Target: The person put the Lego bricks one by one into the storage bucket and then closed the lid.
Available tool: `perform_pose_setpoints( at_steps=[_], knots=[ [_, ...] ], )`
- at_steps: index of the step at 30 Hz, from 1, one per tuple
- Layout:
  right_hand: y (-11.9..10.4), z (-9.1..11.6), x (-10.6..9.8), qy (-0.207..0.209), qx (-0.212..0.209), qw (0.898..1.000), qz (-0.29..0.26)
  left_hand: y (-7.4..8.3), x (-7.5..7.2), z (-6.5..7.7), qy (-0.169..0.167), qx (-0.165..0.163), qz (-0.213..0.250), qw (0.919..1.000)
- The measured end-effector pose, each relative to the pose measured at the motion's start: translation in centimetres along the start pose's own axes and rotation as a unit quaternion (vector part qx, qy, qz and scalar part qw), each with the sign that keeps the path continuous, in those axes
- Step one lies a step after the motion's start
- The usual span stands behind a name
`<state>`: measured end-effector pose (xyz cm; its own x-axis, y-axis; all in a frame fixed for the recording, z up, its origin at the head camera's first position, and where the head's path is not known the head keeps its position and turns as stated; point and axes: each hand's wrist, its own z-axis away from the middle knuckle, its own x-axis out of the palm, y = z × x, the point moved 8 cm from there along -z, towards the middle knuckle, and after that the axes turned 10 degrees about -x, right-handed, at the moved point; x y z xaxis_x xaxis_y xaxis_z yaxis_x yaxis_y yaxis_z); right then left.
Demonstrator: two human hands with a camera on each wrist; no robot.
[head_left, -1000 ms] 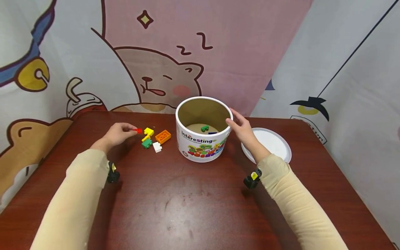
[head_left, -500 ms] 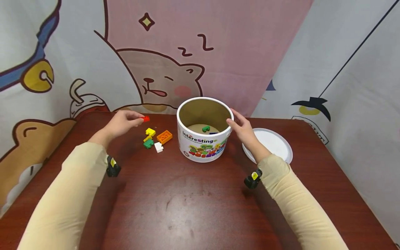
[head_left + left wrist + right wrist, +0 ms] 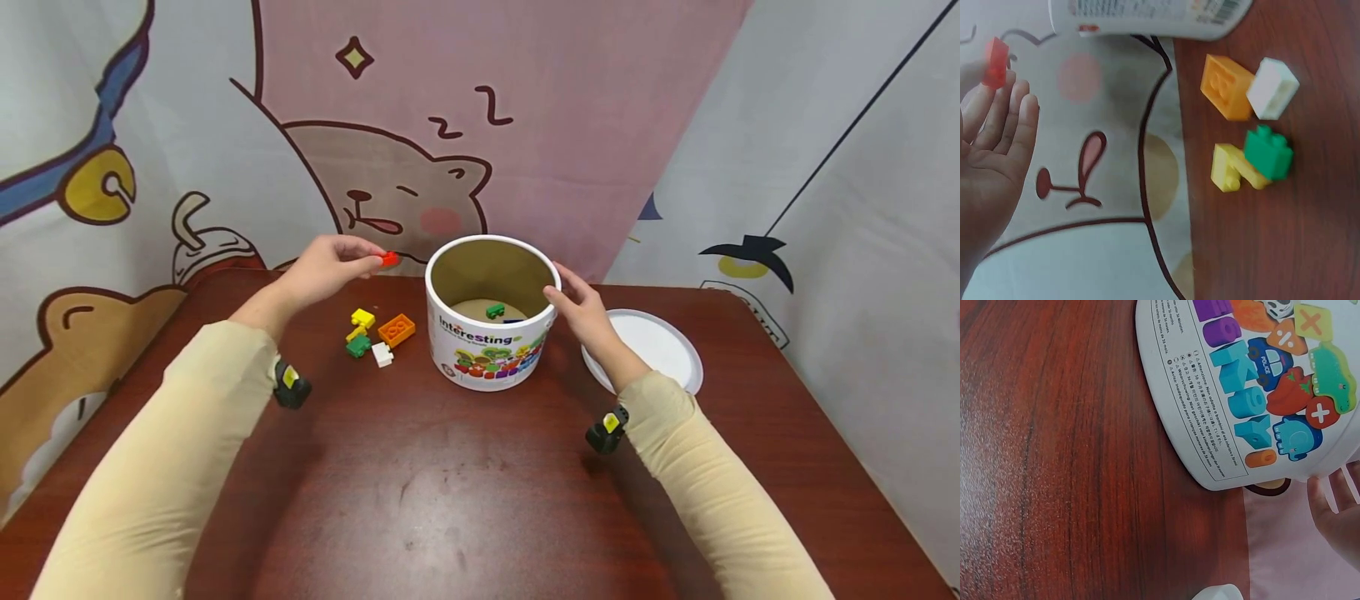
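Observation:
My left hand (image 3: 326, 268) pinches a small red toy brick (image 3: 388, 258) between thumb and fingertips, raised above the table's far edge to the left of the bucket. The left wrist view shows the same red brick (image 3: 996, 62) at the fingertips. My right hand (image 3: 588, 317) holds the rim of the white printed bucket (image 3: 483, 350), thumb at the rim and fingers along its right side. Inside the bucket lie a green brick (image 3: 495, 311) and a dark blue piece (image 3: 513, 321), partly hidden by the near rim.
Left of the bucket lie an orange brick (image 3: 396, 331), a white brick (image 3: 382, 355), a green brick (image 3: 358, 346) and yellow bricks (image 3: 363, 318). A round white lid (image 3: 663, 346) rests on the brown table (image 3: 480, 475) at the right. A printed curtain (image 3: 570, 108) hangs behind.
My left hand has lifted the red brick off the table beside the other bricks and moved it up and rightward toward the bucket. The right hand stays on the rim.

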<state>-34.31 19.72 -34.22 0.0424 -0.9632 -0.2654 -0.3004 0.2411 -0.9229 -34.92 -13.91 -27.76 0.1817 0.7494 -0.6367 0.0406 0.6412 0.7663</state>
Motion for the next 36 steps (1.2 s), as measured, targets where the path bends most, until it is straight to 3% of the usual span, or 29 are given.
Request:
perform_pose_setpoints(
  at_steps=[10,16,19,26,36],
  knots=[
    [-0.2,0.0,0.0,0.004,-0.007,1.0,-0.005,3.6,2.0,-0.9,-0.033,0.032,0.048,0.9978],
    [0.0,0.0,-0.1,0.001,-0.003,1.0,0.004,5.9,4.0,-1.2,-0.062,0.045,0.084,0.9935],
    [0.1,0.0,-0.1,0.002,0.001,1.0,0.007,6.8,4.9,-1.3,-0.064,0.055,0.069,0.9941],
    [0.3,0.1,0.0,0.007,0.001,1.0,0.017,7.7,6.9,-1.8,-0.07,0.077,0.031,0.9941],
    [0.3,0.2,0.0,0.001,-0.001,1.0,0.01,8.4,8.9,-2.3,-0.085,0.1,0.036,0.9906]
  ],
)
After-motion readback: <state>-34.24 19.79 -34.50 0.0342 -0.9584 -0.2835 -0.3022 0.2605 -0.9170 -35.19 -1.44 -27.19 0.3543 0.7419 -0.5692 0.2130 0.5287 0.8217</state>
